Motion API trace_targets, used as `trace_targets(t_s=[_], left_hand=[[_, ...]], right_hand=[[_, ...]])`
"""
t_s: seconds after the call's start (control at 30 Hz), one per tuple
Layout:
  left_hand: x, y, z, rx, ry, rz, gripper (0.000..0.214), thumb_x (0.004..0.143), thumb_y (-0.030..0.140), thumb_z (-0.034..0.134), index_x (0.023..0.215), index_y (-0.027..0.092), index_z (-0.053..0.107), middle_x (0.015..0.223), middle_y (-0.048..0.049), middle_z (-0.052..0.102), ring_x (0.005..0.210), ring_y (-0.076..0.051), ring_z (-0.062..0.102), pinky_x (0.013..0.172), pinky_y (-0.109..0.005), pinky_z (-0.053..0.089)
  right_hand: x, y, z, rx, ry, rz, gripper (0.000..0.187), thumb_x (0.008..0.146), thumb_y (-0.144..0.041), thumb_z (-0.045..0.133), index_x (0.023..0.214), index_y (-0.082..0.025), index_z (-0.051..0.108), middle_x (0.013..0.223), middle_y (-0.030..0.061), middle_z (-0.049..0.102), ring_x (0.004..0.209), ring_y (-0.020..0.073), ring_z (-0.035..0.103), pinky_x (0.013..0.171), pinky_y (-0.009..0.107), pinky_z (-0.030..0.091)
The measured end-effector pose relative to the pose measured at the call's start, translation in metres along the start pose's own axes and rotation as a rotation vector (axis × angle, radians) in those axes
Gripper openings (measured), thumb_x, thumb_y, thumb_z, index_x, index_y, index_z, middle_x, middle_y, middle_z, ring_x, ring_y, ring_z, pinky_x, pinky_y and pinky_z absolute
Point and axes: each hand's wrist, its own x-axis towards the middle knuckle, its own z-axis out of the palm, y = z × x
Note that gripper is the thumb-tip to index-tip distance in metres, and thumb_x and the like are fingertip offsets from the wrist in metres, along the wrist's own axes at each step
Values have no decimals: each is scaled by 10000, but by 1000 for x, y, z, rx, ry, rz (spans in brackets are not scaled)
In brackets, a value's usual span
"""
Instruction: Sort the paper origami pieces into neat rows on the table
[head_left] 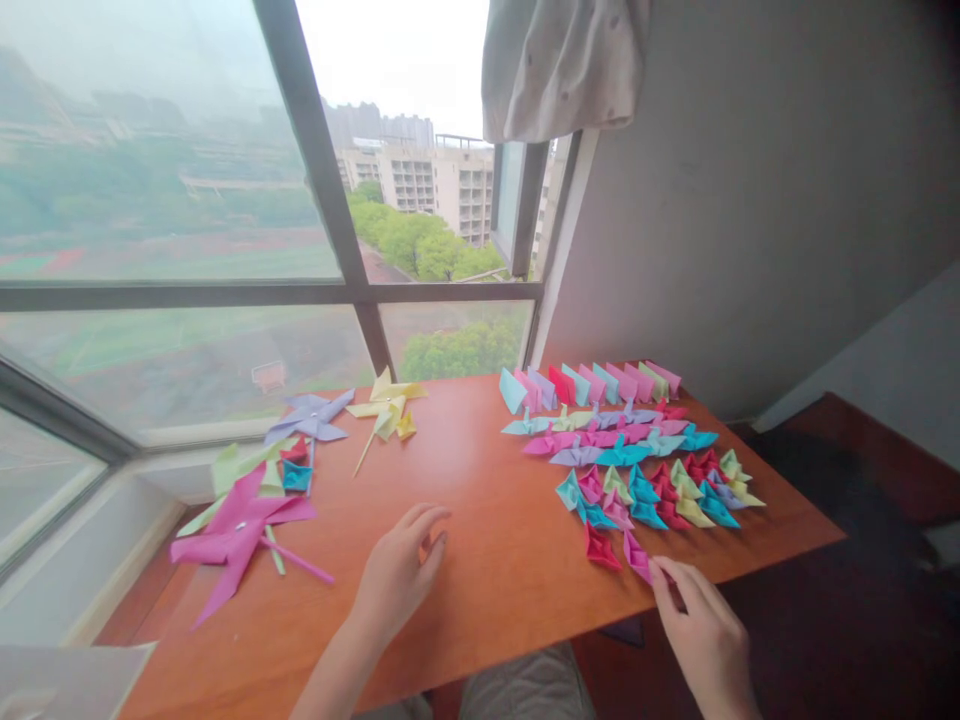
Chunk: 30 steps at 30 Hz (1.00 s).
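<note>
A small magenta folded-paper boat [636,555] sits near the front edge of the wooden table. My right hand [701,625] has its thumb and fingertips closed on the boat's near right end. Just left of it is a red paper boat [601,548], with rows of several more coloured boats [646,498] behind. Over the middle of the tabletop, my left hand [401,562] is loosely curved, thumb apart from the fingers, with nothing visible in it.
Paper pinwheels lie on the left, among them a magenta one [244,525], a lilac one [311,415] and a yellow one [386,405]. Folded paper birds [600,435] and upright folded cards [562,385] line the back right. Windows and a wall [720,200] border the table [480,590].
</note>
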Motion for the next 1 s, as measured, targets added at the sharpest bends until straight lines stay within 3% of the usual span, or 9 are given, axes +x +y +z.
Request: trace_targets(t_s=[0.2,0.33,0.6,0.77,1.0], left_hand=[[-2,-25,-18,104,75,-143,264,902,291,461,1072,213,647,913,-19,699,689,-156,654,691,-280,503],[5,-38,-34,265,70,-291,299,898,304,464,1114,194,639,1001,-35,714,691,-151,655,700,-280,502],[75,-74,-64,495,208,-470,401,931,394,441,1229,172,590,1127,-125,686,1025,-297,659,803,-351,491],[116,-92,-63,535,154,-480,424,901,429,489,1226,171,577,1176,-164,672,1033,-334,662,806,-382,498],[125,-95,-52,522,80,-459,325,879,367,492,1086,160,632,1095,-166,712,989,-329,678,781,-367,492]], right_hand=[[1,-12,21,6,-34,39,237,978,-332,522,1024,-168,686,970,82,736,871,187,683,892,310,476],[6,-18,19,50,-19,101,305,961,-414,536,1052,-167,690,1004,104,724,893,212,675,851,317,484],[25,-27,1,141,13,121,337,964,-441,510,1069,-175,689,1013,94,710,810,180,661,742,279,489],[30,-29,0,196,9,107,326,967,-431,506,1071,-174,678,995,90,699,706,146,629,714,263,486],[28,-29,-2,213,3,111,301,970,-418,503,1051,-181,671,993,82,693,706,133,631,686,239,494]])
